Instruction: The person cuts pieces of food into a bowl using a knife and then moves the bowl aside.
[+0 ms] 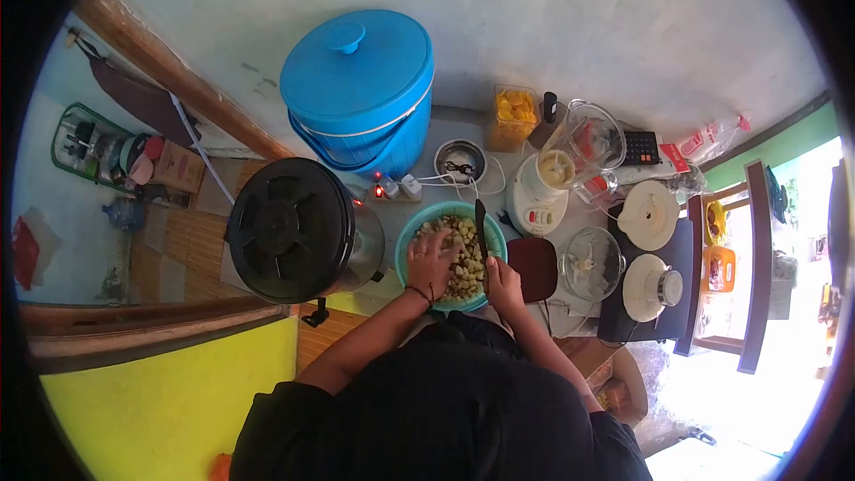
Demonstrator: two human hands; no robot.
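A turquoise basin (406, 233) holds many small chopped pale and brown pieces (465, 278). My left hand (431, 260) lies on the pieces at the basin's left side, fingers spread and partly blurred. At the basin's right side my right hand (503, 284) is wrapped round the handle of a knife (482, 230). The dark blade points away from me, over the right part of the basin.
A dispenser with a black lid (289, 230) stands left of the basin, a blue lidded bucket (358, 80) behind it. Rightward are a white blender base (537, 205), a brown board (533, 269), a clear bowl (591, 264) and a metal bowl (460, 147) with cables.
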